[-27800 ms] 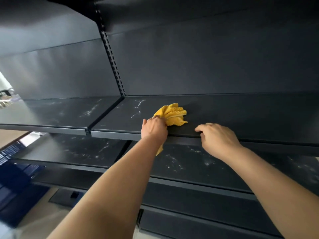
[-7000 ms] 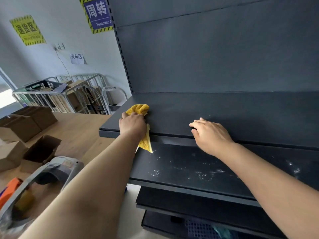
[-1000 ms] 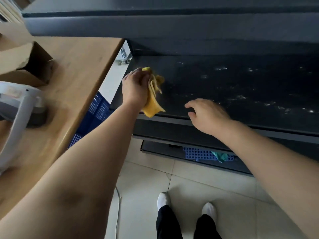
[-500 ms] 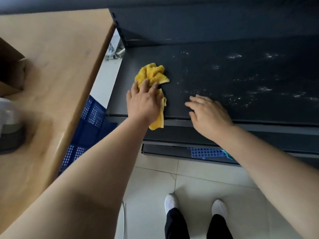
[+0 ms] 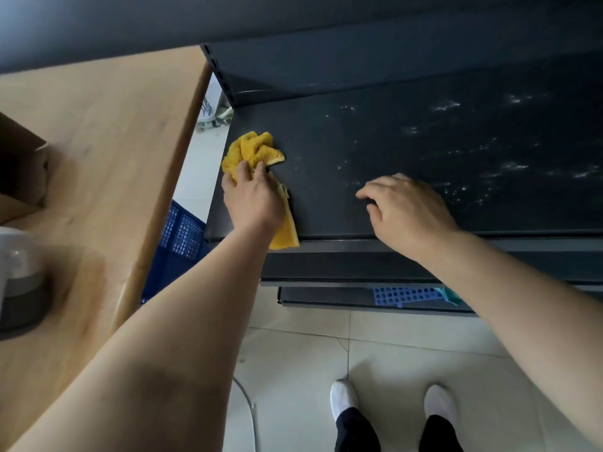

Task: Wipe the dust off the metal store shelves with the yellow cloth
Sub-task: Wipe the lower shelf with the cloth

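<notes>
Since half a second earlier, your left hand (image 5: 253,199) pushed the bunched yellow cloth (image 5: 253,151) farther back along the dusty metal shelf (image 5: 424,141), fingers clenched on it; your right hand (image 5: 408,212) stayed resting there, fingers loosely curled, empty.

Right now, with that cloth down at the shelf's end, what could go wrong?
The crumpled yellow cloth sits at the dark metal shelf's left edge, so a stroke leftward could slip off it. The left hand grips only part of the cloth. The right hand rests near white dust specks and may smear them.
</notes>
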